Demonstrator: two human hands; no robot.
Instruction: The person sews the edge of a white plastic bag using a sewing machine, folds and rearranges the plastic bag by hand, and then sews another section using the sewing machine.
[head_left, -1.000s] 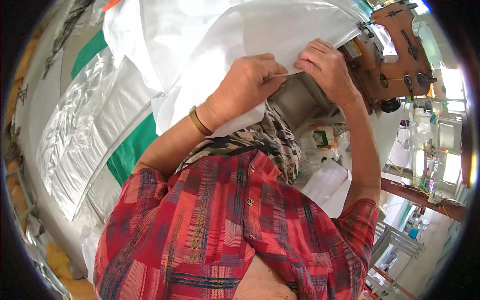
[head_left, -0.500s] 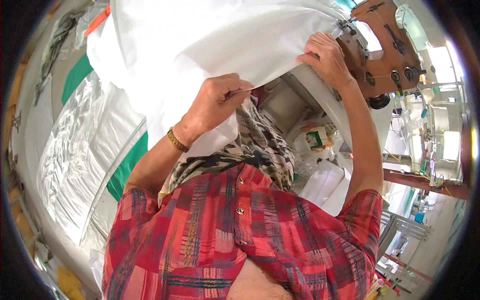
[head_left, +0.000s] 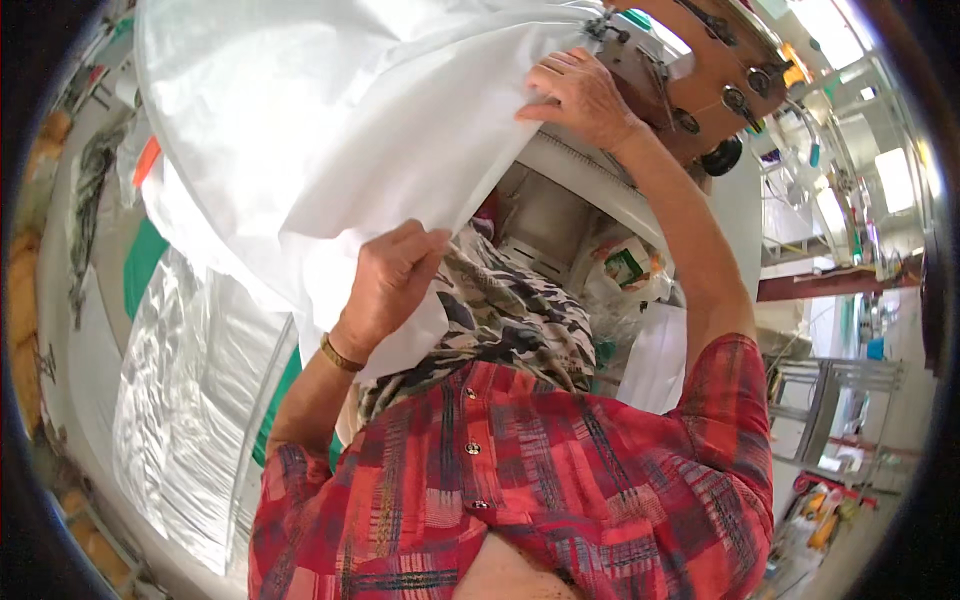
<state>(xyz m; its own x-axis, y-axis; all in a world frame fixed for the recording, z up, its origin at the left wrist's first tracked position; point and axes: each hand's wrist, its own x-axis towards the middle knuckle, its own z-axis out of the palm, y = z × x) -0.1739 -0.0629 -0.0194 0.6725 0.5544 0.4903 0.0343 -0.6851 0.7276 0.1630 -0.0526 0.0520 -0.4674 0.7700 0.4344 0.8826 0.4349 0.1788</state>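
Observation:
A large white sheet of fabric (head_left: 340,130) spreads over the upper middle and hangs down toward my lap. My left hand (head_left: 395,275) is closed, pinching the near edge of this sheet between thumb and fingers. Farther along the same edge, my right hand (head_left: 585,100) rests on the fabric with its fingers bent and the thumb apart from them. Just beyond it, the fabric runs up to the metal needle parts (head_left: 603,30) of a brown sewing machine (head_left: 700,85). The underside of the sheet is hidden.
Silvery plastic sheeting (head_left: 185,400) and green material (head_left: 145,262) lie at the left. A black knob (head_left: 722,157) sticks out of the machine's near side. Below the machine bed (head_left: 590,170) are plastic bags (head_left: 620,310) and a white piece (head_left: 655,355). Metal racks (head_left: 830,400) stand at the right.
The view has shifted, so the machine and both hands appear farther left. My left hand sits lower in the picture, still pinching the fabric edge. More of the sheet shows at the upper left.

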